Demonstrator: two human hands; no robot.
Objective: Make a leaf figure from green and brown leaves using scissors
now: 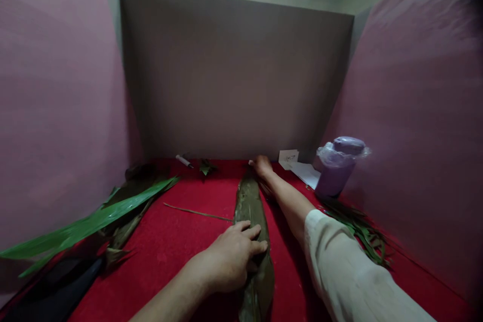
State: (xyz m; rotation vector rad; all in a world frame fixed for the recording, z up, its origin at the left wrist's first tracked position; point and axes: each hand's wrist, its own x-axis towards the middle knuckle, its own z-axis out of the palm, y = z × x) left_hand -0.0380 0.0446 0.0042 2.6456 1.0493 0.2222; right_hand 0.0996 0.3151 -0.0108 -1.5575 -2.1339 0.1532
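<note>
A long, dark green-brown leaf (251,206) runs lengthwise away from me over the red cloth (196,241). My left hand (236,254) lies on its near half, palm down, with the fingers apart and stretched across the blade. At the far tip of the leaf, close to the back wall, is my right hand (262,166) with its fingers closed. What those fingers hold, if anything, is too small to make out. A thin dry strip (198,212) lies on the cloth, its right end meeting the leaf's left edge.
Bright green leaves (109,216) and a dark object (64,282) lie at left. A syringe-like tube (184,161) and a leaf scrap (206,167) sit at the back. On the right are white papers (305,173), a plastic-wrapped purple container (335,173) and green strips (362,229). Walls enclose three sides.
</note>
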